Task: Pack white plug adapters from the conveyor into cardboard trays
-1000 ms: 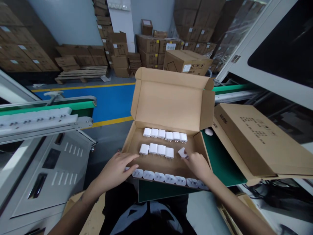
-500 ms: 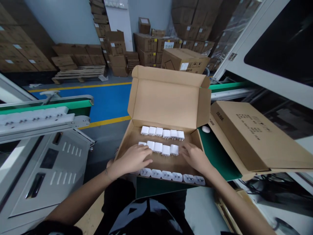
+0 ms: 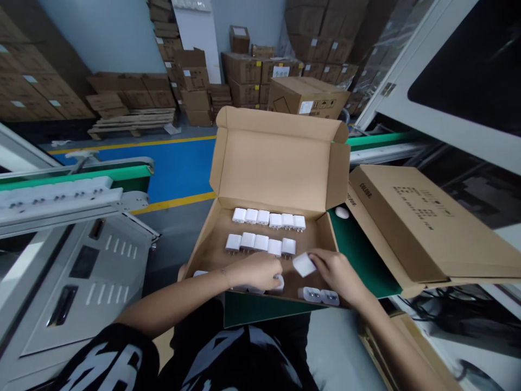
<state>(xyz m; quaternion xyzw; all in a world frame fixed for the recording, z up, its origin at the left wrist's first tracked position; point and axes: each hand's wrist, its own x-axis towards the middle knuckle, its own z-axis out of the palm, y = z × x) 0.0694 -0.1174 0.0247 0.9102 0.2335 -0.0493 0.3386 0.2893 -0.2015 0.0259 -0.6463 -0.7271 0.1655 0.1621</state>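
At nine o'clock a pale metal conveyor frame [image 3: 61, 203] with a green edge carries long white power strips [image 3: 52, 195]. Moving right, the left hand [image 3: 256, 270] lies knuckles-up over the near row of chargers [image 3: 319, 296], fingers curled round one small white block; how firmly it grips cannot be told. At the centre stands an open box [image 3: 277, 163] of matte brown corrugated cardboard, lid upright at twelve o'clock, with two rows of glossy white cube-shaped plugs [image 3: 260, 243] on its floor. The right hand [image 3: 334, 271], at five o'clock in the box, pinches one smooth white square charger [image 3: 304, 264], tilted, just above the floor. At three o'clock a flat closed carton [image 3: 423, 222] rests on green matting [image 3: 362, 260].
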